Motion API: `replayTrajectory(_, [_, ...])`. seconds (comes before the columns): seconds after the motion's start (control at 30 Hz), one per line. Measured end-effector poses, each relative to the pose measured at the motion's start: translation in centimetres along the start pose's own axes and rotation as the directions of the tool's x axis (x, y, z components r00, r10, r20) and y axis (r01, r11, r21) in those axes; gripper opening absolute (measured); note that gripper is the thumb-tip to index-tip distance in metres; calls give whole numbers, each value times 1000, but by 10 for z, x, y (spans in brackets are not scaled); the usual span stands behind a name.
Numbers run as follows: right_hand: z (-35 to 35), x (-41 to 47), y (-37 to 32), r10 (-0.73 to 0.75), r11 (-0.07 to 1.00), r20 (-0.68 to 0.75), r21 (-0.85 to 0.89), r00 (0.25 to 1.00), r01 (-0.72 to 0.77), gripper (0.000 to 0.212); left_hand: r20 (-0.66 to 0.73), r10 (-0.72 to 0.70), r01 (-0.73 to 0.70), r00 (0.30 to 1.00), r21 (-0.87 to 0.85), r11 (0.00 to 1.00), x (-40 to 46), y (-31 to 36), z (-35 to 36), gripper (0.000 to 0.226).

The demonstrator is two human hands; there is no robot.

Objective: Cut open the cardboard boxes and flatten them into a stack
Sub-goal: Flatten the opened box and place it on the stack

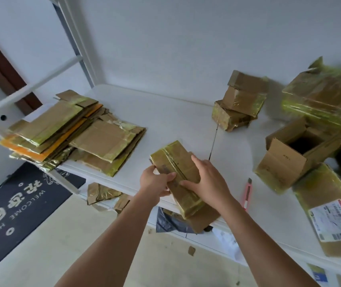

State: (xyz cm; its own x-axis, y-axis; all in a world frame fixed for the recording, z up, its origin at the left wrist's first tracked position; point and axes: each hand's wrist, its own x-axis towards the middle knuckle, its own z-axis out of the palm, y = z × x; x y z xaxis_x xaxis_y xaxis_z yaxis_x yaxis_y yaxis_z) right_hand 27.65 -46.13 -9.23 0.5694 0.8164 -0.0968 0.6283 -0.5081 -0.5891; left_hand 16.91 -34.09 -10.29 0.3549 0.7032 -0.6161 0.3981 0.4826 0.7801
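Both hands, left (pixel 156 183) and right (pixel 208 183), fingers curled around a tape-wrapped, yellow-green cardboard box (pixel 178 172) at frame centre

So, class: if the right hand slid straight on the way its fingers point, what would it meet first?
The right hand lies on the taped box, fingers pointing left across it. Going straight on, it would probably meet the left hand first, which grips the same box's left edge. Depth is uncertain.

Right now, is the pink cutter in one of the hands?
No, the pink cutter lies on the table, while both hands hold the taped box.
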Motion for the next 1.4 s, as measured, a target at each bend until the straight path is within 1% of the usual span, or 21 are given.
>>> replayTrajectory(0.2, [-5,14,-6,46,999,39,-17,998,-45,87,-45,17,-17,999,10,1000,-8,5,4,66])
replayTrajectory(0.3, [-12,18,-5,62,998,60,21,996,-64,83,-43,11,-11,999,-2,1000,-8,4,4,70])
replayTrajectory(0.4, [-21,21,-1,89,986,103,129,991,-102,78,-49,14,-15,999,-14,1000,-9,4,4,72])
replayTrajectory(0.47, [-30,25,3,118,954,166,256,979,-159,67,-43,14,-15,999,-25,1000,-8,4,4,72])
replayTrajectory(0.57, [-41,31,14,151,815,298,502,942,-289,45,-40,15,-16,999,-32,999,-7,4,4,72])
replayTrajectory(0.67, [-47,36,29,193,623,393,659,899,-422,22,-39,20,-21,999,-26,999,-5,4,4,74])
replayTrajectory(0.7, [-51,35,32,210,549,415,700,885,-458,20,-36,21,-21,999,-21,1000,-5,4,4,74])
replayTrajectory(0.77, [-52,35,46,255,476,397,742,882,-472,33,-33,18,-19,999,-17,1000,-3,3,3,74])
replayTrajectory(0.8, [-51,35,53,290,511,354,728,889,-456,38,-32,18,-18,999,-16,1000,-3,4,3,74])
replayTrajectory(0.83, [-48,34,59,326,591,283,683,902,-429,41,-33,17,-18,999,-15,1000,-3,4,3,74])
replayTrajectory(0.87, [-45,34,64,340,707,180,598,923,-377,42,-33,16,-16,999,-10,1000,-3,5,3,74])
replayTrajectory(0.9, [-41,33,65,322,811,60,496,945,-308,41,-31,14,-14,999,-3,1000,-3,5,4,75])
replayTrajectory(0.97, [-32,35,63,167,958,-152,257,974,-124,34,-34,11,-11,999,16,1000,-2,6,5,75])
replayTrajectory(1.0, [-28,35,60,79,988,-202,145,976,-50,30,-39,10,-9,999,24,1000,-3,7,5,75])
replayTrajectory(1.07, [-21,33,54,-57,998,-242,-33,969,51,26,-40,7,-6,999,37,999,-2,7,5,74])
replayTrajectory(1.13, [-20,27,49,-109,985,-242,-154,964,73,27,-36,9,-7,999,51,999,-3,6,5,73])
replayTrajectory(1.2, [-20,19,48,-121,966,-182,-246,976,74,42,-40,18,-16,999,67,998,-3,7,6,72])
replayTrajectory(1.23, [-19,16,49,-89,973,-130,-223,988,58,51,-43,22,-19,999,74,997,-3,7,7,71])
replayTrajectory(1.3, [-19,7,44,9,999,-45,-40,999,-11,58,-50,28,-23,998,83,996,-3,6,7,69])
replayTrajectory(1.33, [-18,3,41,43,998,-28,42,999,-42,57,-53,32,-27,998,85,996,-3,6,7,68])
replayTrajectory(1.4, [-16,-7,37,88,991,-52,104,995,-83,56,-51,48,-44,998,84,996,-5,6,7,68])
